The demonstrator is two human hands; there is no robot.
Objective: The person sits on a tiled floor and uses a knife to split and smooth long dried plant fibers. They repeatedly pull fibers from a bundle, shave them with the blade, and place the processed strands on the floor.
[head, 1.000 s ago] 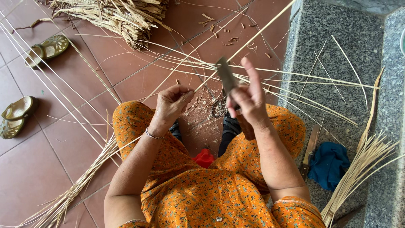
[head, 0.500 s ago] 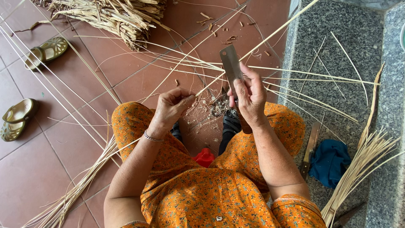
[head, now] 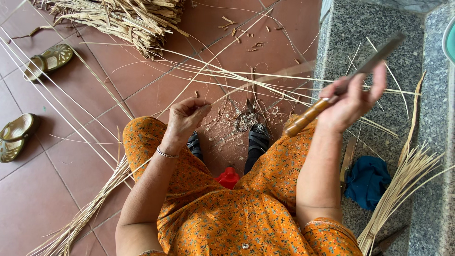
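While the left hand (head: 186,117) pinches a thin bamboo strip (head: 237,87) over the knees, the right hand (head: 351,100) grips a wooden-handled knife (head: 342,86), blade raised toward the granite step (head: 341,33). Shavings (head: 241,121) lie by the feet; dried husks (head: 123,19) are piled beyond.

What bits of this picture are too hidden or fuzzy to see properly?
- Knife blade, head view: blurred, edge unclear.
- Feet, head view: mostly hidden by orange knees and shavings.
- Red thing, head view: tucked between the legs, kind unclear.
- Teal object, head view: cut off by the right edge.
- Left hand, head view: its grip on the strip is too thin to see.
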